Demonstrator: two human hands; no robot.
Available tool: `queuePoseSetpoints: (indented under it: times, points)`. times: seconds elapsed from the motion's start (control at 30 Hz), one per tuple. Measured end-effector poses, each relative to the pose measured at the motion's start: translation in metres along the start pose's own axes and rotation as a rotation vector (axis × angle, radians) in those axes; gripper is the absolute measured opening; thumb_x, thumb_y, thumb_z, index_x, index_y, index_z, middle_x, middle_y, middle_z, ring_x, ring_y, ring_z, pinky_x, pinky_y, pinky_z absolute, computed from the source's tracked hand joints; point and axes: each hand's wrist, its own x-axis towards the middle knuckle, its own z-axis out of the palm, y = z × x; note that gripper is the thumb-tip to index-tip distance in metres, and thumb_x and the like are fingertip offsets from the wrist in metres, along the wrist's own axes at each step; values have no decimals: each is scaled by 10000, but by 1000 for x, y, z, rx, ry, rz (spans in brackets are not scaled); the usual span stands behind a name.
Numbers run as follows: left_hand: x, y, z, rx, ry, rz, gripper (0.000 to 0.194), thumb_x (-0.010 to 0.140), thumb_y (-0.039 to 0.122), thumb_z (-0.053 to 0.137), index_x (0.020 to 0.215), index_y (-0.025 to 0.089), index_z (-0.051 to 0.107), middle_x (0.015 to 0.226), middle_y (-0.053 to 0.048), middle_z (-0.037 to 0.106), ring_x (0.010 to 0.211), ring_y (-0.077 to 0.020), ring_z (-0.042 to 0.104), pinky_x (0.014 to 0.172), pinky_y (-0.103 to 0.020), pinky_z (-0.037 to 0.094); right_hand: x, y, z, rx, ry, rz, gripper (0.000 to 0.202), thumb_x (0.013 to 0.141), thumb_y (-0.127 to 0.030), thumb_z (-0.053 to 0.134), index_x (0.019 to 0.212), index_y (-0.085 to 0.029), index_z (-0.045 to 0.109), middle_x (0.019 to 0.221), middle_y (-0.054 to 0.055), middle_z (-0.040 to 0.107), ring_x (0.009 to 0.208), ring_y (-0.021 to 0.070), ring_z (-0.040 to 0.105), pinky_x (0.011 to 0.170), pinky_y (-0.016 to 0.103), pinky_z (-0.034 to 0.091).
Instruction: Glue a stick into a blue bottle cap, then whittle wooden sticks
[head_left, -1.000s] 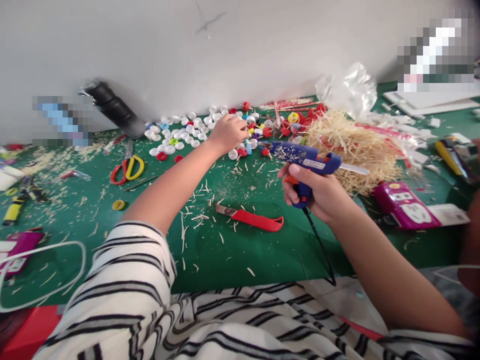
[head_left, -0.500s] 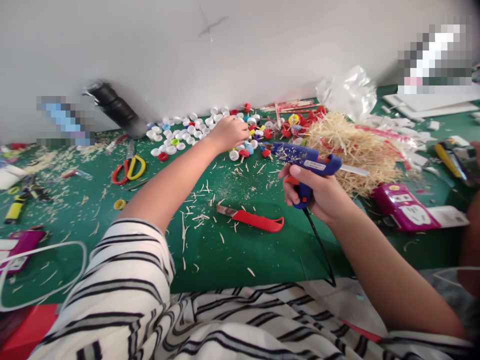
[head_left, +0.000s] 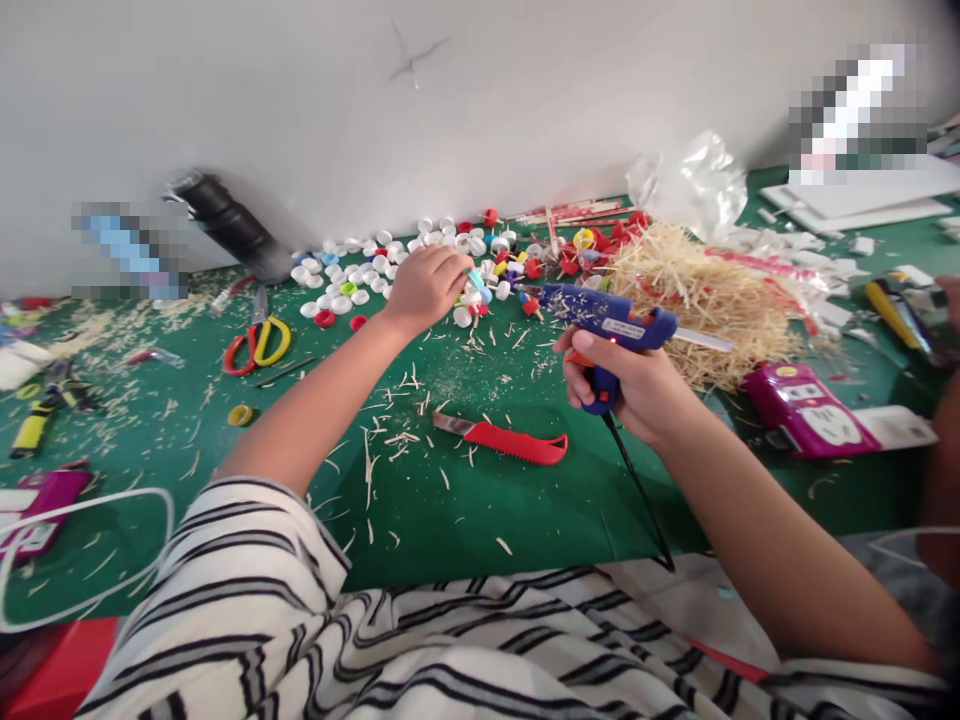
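My right hand (head_left: 626,375) is wrapped round the handle of a blue hot glue gun (head_left: 592,308), with fingers near its orange trigger. A glue stick (head_left: 705,340) pokes out of the gun's back end, and its nozzle points left toward the caps. Over the pile of white bottle caps (head_left: 373,272), my left hand (head_left: 426,287) is closed, its fingertips pinching a light teal bottle cap (head_left: 475,281). Part of that cap is hidden by the fingers. A red-handled knife (head_left: 514,442) lies on the green table (head_left: 465,530) between my forearms.
Scissors (head_left: 259,340) and a black bottle (head_left: 229,225) stand out on the left. To the right are a heap of straw-like shavings (head_left: 697,300), a purple power socket (head_left: 806,410) and a yellow cutter (head_left: 892,310). The gun's black cord (head_left: 637,485) hangs over the front edge.
My left hand has drawn back left and slightly toward me from the pile, and a teal cap now shows at its fingertips. The glue gun has hardly moved.
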Motion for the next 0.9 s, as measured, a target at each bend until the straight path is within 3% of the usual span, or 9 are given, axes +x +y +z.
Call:
queuePoseSetpoints:
  times: [0.27,0.53,0.73,0.9]
  points:
    - [-14,24,-14,30,46,95,325,1069,409,357,1165,302,648,1153,-86,724,1081,-265,652,993,-467,455,4,2,1,-12,82,-75,200,824,-365,854,876,-223,722,580,-37,565,502,110,503,506,283,471]
    - [-11,37,-4,-38,414,472,119,1057,306,516,1148,276,586,981,-25,734,863,-182,655,795,-360,466,7,5,0,-61,137,-128,246,818,-371,845,1005,-234,763,582,-46,572,507,117,514,528,298,487]
    - [-12,63,-15,-130,453,617,119,1015,270,633,1125,301,600,945,11,736,819,-144,642,732,-318,476,9,9,0,-122,174,-167,339,818,-374,837,1121,-237,771,603,-41,614,518,116,531,511,284,446]
    - [-14,72,-21,-196,426,621,113,1009,278,645,1108,329,622,933,27,733,805,-136,634,720,-325,479,11,12,4,-128,187,-162,243,784,-383,847,958,-231,770,587,-43,595,504,112,527,499,286,452]
